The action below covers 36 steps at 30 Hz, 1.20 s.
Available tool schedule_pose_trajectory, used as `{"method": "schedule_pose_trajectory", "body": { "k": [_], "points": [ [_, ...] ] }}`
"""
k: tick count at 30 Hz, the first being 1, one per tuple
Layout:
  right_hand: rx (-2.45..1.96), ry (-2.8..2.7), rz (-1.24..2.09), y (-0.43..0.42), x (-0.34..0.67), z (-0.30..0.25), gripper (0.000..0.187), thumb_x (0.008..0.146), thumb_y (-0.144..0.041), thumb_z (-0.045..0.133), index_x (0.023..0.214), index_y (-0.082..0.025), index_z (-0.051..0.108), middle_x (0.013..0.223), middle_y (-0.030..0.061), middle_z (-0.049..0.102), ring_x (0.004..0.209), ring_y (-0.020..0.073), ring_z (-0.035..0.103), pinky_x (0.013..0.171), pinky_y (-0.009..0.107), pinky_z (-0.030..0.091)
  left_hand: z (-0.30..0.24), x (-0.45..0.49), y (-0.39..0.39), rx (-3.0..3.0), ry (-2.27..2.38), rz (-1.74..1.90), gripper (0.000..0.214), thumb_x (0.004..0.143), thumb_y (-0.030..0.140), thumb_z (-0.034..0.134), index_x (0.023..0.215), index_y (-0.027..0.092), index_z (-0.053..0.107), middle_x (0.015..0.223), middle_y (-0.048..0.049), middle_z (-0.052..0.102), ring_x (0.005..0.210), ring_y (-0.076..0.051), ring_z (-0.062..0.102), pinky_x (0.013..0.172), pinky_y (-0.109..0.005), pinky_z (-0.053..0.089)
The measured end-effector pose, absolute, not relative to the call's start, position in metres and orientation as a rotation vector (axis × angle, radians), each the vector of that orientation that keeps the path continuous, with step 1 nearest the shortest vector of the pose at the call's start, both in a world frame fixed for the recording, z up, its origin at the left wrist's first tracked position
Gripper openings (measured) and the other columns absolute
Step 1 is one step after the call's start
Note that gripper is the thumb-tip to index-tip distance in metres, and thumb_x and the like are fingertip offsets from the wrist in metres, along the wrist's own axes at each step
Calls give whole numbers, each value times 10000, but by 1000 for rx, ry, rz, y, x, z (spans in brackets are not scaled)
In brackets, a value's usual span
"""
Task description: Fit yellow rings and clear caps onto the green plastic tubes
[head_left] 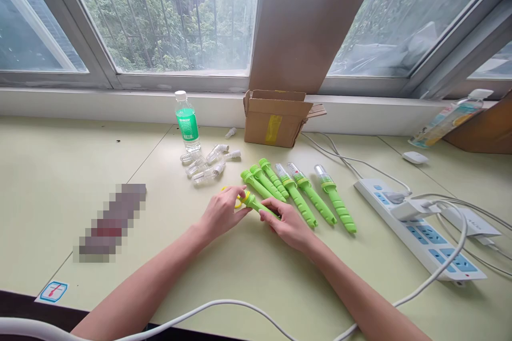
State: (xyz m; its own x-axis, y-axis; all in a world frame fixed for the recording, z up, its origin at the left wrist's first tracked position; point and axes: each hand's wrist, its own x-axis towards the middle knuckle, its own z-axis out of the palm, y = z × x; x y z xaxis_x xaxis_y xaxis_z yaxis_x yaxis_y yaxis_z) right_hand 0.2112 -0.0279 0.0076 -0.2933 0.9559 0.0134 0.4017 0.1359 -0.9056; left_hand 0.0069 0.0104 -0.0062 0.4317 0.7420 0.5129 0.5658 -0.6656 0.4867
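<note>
My right hand (288,222) is closed around a bright green plastic handle (258,205) with a narrow grip. At that handle's upper end, the fingers of my left hand (224,209) pinch a yellow ring-like piece (239,202), partly hidden by the fingers. Just beyond my hands lie several loose green handles with threaded tops, one of them a ridged handle (274,178). To their right are 3 green handles with clear caps, including a capped handle (338,202) farthest right. Several clear plastic tubes (208,173) lie in a loose group beyond my left hand.
A water bottle (186,122) with a green label stands behind the tubes. An opened cardboard box (272,120) sits by the sill. At right are a white power strip (420,234), cables and a charger. A blurred dark object (114,224) lies left; a white cable (224,302) crosses the front.
</note>
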Motion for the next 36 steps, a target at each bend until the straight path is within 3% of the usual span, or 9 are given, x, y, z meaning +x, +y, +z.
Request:
{"method": "schedule_pose_trajectory", "body": {
  "k": [6,12,16,19,24,31,36],
  "points": [
    [-1306,-1792,1179,-28,212,6,254,925,-442,479,916,-217,596,760,9,612,546,114,474,502,253,373,-5,8,11,2424,1156,1066,227,797,284,686,874,199,491,1016,-87,701,957,-264,691,691,-343,570],
    [-1332,-1721,1176,-27,214,3,318,773,-387,703,1007,-239,548,681,-25,572,503,107,438,437,233,351,-7,8,9,2440,1112,1105,217,809,275,679,865,200,484,1027,-95,704,1003,-265,679,702,-340,570],
    [-1361,-1681,1240,-29,211,4,225,826,-396,629,977,-239,571,730,-7,597,444,98,458,391,240,381,-6,7,11,2463,1115,1068,318,742,284,746,900,198,484,1135,-121,675,982,-275,684,727,-371,576],
    [-1358,-1652,1268,-30,210,6,224,830,-406,619,973,-236,594,833,20,630,429,93,479,379,247,391,-6,7,10,2465,1119,1080,268,782,267,707,919,199,488,1094,-114,689,965,-266,691,714,-361,577],
    [-1278,-1683,1203,-30,209,6,182,846,-385,609,937,-228,620,774,10,610,547,122,524,500,261,450,-5,7,9,2453,1105,1103,201,816,243,667,902,196,492,1073,-112,696,1005,-269,679,716,-353,577],
    [-1291,-1740,1224,-30,208,2,238,921,-426,497,983,-211,577,830,27,652,530,113,504,501,264,400,-2,5,13,2418,1085,1056,330,735,275,758,909,201,487,1187,-119,659,1031,-277,667,774,-386,573],
    [-1289,-1729,1247,-29,210,4,244,917,-437,498,963,-211,578,777,8,626,477,89,439,450,245,343,-3,6,11,2428,1100,1066,268,776,301,722,874,196,496,1073,-109,698,994,-277,680,731,-374,574]
  ]
}}
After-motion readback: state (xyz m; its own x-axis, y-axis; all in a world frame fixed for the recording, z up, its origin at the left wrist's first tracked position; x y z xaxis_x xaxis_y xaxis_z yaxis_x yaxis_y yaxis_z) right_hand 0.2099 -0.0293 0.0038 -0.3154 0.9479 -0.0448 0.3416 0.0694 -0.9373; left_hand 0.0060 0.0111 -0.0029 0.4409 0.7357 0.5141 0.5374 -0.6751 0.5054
